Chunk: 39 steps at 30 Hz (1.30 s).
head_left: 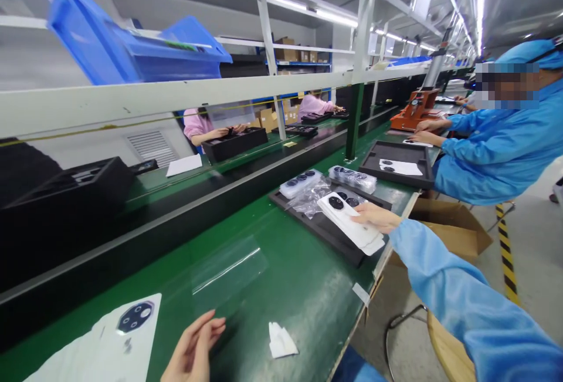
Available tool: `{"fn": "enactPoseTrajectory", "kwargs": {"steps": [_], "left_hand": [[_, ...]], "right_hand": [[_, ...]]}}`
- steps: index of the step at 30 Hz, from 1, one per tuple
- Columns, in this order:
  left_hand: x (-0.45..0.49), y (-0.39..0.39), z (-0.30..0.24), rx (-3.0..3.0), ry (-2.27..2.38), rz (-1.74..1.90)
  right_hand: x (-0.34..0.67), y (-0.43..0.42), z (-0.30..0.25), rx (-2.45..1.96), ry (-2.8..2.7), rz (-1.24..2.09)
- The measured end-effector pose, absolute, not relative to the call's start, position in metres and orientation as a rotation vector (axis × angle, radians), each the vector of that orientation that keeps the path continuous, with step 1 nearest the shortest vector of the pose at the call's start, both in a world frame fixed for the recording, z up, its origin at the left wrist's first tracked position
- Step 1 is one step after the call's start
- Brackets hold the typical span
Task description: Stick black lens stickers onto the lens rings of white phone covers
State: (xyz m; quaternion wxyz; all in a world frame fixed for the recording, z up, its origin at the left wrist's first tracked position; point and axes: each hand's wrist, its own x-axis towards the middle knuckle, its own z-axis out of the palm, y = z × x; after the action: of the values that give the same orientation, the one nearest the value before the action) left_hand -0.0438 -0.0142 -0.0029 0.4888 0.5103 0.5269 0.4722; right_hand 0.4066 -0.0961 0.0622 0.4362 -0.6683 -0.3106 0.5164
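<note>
white card [347,223] with dark round lens marks lies across a black tray [316,230] on the green bench [308,294], a further white layer showing along its lower edge. right hand [373,217] rests on the card's right end, fingers together and extended; contact is confirmed, but whether it grips cannot be told, as the thumb is out of sight. blue sleeve [440,276] runs from that hand to the lower right. left hand [193,350] is open, fingers loosely curled, with nothing visible in it, and sits just beside a lower card [88,352] carrying a dark three-lens print. clear film [229,270] lies flat on the bench above the left hand, and a white scrap [281,341] lies to its right. on the tray's far side are two clear bags of round parts [325,181], with loose plastic [310,203] between them and the card. no brand or readable writing appears on the cards, bags or tray, and the small white label [360,294] at the bench edge cannot be read. further along, a co-worker [497,153] in a blue smock reaches past another black tray [396,162] toward an orange press [416,109].
</note>
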Motion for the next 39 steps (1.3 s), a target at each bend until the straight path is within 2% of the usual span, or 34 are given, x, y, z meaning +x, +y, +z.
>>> {"fn": "enactPoseTrajectory", "kwargs": {"steps": [4,7,13,20,24,28,33,39], "left_hand": [[0.003,-0.043,0.029,1.23,0.932,1.141],[0.04,-0.063,0.057,1.146,0.565,1.084],[0.055,-0.066,0.085,0.947,0.635,1.063],[0.048,-0.052,0.084,1.067,0.759,1.468],[0.059,-0.054,0.071,1.151,0.688,1.588],[0.052,-0.051,0.073,1.111,0.605,1.493],[0.023,-0.01,0.076,0.874,0.676,1.176],[-0.014,0.036,0.033,0.928,0.895,1.277]], "right_hand": [[0.344,-0.102,0.057,-1.271,-0.827,1.369],[0.271,-0.094,0.043,-1.025,-0.874,1.559],[0.194,-0.085,0.039,-0.736,-0.907,1.827],[0.19,-0.097,0.037,-0.783,-0.707,1.788],[0.167,-0.1,0.035,-0.813,-0.425,1.624],[0.154,-0.099,0.036,-0.815,-0.402,1.546],[0.155,-0.086,0.04,-0.825,-0.607,1.858],[0.16,0.034,0.048,-1.073,-0.816,1.786]]}}
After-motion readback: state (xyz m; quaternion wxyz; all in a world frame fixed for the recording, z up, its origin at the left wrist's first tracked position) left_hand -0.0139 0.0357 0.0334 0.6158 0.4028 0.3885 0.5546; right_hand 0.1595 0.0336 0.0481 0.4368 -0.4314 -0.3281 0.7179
